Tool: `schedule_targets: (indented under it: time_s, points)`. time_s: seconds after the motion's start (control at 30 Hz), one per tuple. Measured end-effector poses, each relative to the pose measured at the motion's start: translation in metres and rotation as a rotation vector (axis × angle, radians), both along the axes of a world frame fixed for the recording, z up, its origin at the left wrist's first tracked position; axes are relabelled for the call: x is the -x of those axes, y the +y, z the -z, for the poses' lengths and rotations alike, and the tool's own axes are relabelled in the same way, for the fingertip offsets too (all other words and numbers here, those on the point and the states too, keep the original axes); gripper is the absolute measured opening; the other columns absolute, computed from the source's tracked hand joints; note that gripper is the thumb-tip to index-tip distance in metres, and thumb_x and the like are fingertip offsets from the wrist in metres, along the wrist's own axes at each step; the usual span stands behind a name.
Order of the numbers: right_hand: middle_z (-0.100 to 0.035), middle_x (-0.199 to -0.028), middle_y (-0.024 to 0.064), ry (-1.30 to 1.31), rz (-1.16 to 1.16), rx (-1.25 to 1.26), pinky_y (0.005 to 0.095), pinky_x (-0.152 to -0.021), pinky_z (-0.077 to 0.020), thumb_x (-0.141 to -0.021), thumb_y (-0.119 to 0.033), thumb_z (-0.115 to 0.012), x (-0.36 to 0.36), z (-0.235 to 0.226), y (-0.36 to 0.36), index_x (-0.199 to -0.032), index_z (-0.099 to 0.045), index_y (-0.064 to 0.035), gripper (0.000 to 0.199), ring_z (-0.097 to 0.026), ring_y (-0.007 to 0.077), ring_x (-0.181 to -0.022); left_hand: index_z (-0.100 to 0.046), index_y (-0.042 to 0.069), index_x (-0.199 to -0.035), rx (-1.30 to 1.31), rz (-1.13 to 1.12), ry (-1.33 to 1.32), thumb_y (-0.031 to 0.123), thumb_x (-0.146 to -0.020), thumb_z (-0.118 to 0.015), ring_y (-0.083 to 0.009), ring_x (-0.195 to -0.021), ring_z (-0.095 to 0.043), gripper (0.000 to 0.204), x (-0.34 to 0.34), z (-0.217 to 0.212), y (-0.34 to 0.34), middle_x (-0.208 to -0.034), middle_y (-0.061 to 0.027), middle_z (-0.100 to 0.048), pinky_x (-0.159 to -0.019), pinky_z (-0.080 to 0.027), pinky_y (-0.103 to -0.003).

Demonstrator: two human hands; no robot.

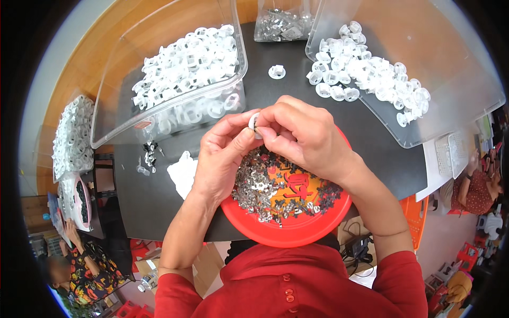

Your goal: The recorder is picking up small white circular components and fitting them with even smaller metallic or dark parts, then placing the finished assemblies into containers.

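Above a red round tray [281, 237], my two hands meet at a small round white plastic part [254, 122]. My left hand [220, 153] is closed on it between thumb and fingertips. Against the part's near side, the fingers of my right hand [302, 132] are pinched together; a tiny dark sliver shows there, too small to make out. Below lie many small silver metal clips [254, 186] on the left of the tray and darker clips [330, 197] on its right. A single white plastic part [277, 72] sits on the black table beyond my hands.
A clear bin [241, 74] heaped with white parts stands at the far left. More white parts [371, 74] spill from a tipped clear bin [450, 69] at right. A bag of metal pieces [283, 26] stands behind. A white cloth [183, 174] and another person [93, 270] are leftward.
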State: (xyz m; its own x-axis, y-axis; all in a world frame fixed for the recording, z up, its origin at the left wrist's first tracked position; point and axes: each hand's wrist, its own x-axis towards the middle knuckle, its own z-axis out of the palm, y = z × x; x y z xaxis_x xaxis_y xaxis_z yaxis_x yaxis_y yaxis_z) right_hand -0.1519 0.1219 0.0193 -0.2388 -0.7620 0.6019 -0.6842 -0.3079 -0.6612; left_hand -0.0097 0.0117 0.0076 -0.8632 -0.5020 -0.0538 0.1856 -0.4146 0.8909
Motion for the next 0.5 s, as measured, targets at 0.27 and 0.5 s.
schedule_targets:
  time_s: [0.27, 0.5]
  points:
    - [-0.054, -0.077, 0.011, 0.125, -0.06, -0.008, 0.0385, -0.056, -0.0476, -0.078, -0.005, -0.065, 0.002, -0.011, 0.006, -0.084, -0.054, -0.0021, 0.013, -0.058, 0.0295, -0.063, -0.06, 0.0, -0.116, -0.029, 0.062, 0.041, 0.01, -0.09, -0.063, -0.0154, -0.103, -0.062, 0.028, -0.002, 0.001, -0.002, -0.114, -0.0089, -0.063, -0.092, -0.05, -0.032]
    - [-0.056, -0.074, 0.0098, 0.091, -0.013, -0.073, 0.0352, -0.055, -0.0487, -0.076, -0.006, -0.069, 0.003, -0.01, 0.007, -0.084, -0.057, -0.003, 0.014, -0.06, 0.0263, -0.061, -0.054, 0.001, -0.125, 0.037, 0.083, -0.045, 0.017, -0.094, -0.06, -0.0128, -0.101, -0.061, 0.035, 0.0, 0.005, -0.001, -0.113, -0.0062, -0.062, -0.087, -0.051, -0.029]
